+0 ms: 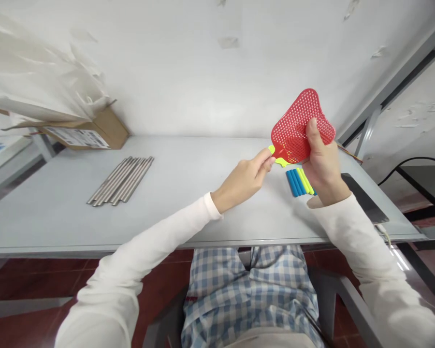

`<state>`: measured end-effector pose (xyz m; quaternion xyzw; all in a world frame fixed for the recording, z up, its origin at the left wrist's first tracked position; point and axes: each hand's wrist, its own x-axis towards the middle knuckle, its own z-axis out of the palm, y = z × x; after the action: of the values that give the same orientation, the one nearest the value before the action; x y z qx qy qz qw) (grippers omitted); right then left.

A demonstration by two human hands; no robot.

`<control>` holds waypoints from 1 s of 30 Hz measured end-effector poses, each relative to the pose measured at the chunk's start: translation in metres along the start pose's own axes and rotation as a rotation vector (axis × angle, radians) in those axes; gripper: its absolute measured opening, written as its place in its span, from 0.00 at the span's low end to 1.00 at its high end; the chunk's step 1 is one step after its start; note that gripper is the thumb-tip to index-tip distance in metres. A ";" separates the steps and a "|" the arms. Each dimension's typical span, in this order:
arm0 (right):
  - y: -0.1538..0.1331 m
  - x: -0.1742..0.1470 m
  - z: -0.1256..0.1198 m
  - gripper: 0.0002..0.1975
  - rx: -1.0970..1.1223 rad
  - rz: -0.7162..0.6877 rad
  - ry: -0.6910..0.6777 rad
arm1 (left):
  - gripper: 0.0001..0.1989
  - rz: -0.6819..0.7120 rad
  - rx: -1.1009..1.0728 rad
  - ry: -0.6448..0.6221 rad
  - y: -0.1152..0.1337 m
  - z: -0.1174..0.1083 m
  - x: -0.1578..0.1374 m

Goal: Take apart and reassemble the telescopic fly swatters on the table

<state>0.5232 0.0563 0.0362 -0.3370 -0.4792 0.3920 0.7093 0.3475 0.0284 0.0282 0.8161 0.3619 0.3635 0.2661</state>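
A red fly swatter head [296, 126], a perforated plastic paddle, is held up above the right part of the table. My left hand [244, 179] pinches its narrow neck at the lower left. My right hand [323, 162] grips the paddle's right side, thumb on the front and fingers hidden behind. Yellow-green plastic [282, 162] shows partly behind and below the red head. Below it, blue grips [294, 182] and yellow-green grips [304, 181] lie side by side on the table, partly hidden by my right hand. Several metal tubes [121, 181] lie in a row on the left.
The grey table [188, 193] runs along a white wall. An open cardboard box [101, 128] with plastic wrapping stands at the back left. A flat black object [364, 198] lies at the right beyond my right wrist. Metal frame bars [371, 125] rise at the right.
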 end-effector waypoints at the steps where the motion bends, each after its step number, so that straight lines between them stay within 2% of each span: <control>1: -0.006 0.002 0.000 0.09 0.009 -0.013 -0.003 | 0.12 0.005 -0.027 0.000 0.004 -0.002 0.000; 5: -0.022 0.005 0.006 0.11 0.081 -0.073 -0.022 | 0.13 -0.038 -0.215 -0.011 0.015 -0.008 0.001; 8: -0.022 0.007 0.018 0.12 0.104 -0.084 -0.015 | 0.14 -0.083 -0.397 -0.029 0.019 -0.007 0.005; 11: -0.022 0.026 0.017 0.13 0.080 -0.074 -0.063 | 0.14 -0.140 -0.549 -0.040 0.021 -0.006 0.004; 13: -0.029 0.054 -0.008 0.11 0.077 -0.060 0.028 | 0.14 -0.206 -0.629 -0.038 0.019 -0.009 -0.008; 15: -0.041 0.088 -0.051 0.11 0.137 -0.032 0.483 | 0.16 -0.316 -0.701 -0.029 0.013 -0.015 -0.027; 16: -0.048 0.103 -0.075 0.14 0.152 -0.136 0.608 | 0.17 -0.391 -0.737 -0.026 0.007 -0.020 -0.038; 17: -0.053 0.115 -0.098 0.13 0.132 -0.192 0.621 | 0.18 -0.470 -0.772 -0.012 0.002 -0.026 -0.047; 18: -0.055 0.124 -0.117 0.11 0.095 -0.201 0.534 | 0.19 -0.537 -0.808 0.000 -0.004 -0.032 -0.054; 19: -0.054 0.128 -0.130 0.11 0.032 -0.156 0.430 | 0.19 -0.576 -0.860 0.007 -0.010 -0.038 -0.058; 20: -0.050 0.129 -0.137 0.11 -0.054 -0.088 0.382 | 0.19 -0.591 -0.927 0.000 -0.013 -0.043 -0.060; 21: -0.042 0.128 -0.140 0.10 -0.156 -0.026 0.344 | 0.18 -0.590 -1.001 -0.018 -0.015 -0.048 -0.058; 23: -0.020 0.120 -0.134 0.06 -0.406 0.090 0.358 | 0.19 -0.565 -1.148 -0.078 -0.015 -0.055 -0.050; 24: -0.008 0.116 -0.129 0.07 -0.547 0.147 0.354 | 0.19 -0.558 -1.210 -0.105 -0.013 -0.057 -0.045; 27: 0.025 0.111 -0.124 0.15 -1.012 0.327 0.188 | 0.21 -0.570 -1.350 -0.109 -0.006 -0.057 -0.029; 29: 0.041 0.113 -0.129 0.22 -1.314 0.360 0.067 | 0.21 -0.580 -1.412 -0.034 -0.005 -0.055 -0.022; 30: 0.047 0.115 -0.134 0.27 -1.451 0.329 0.030 | 0.21 -0.575 -1.432 0.018 -0.006 -0.054 -0.020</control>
<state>0.6652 0.1658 0.0023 -0.7935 -0.5514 0.0734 0.2470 0.2932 0.0255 0.0479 0.3158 0.2382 0.4323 0.8104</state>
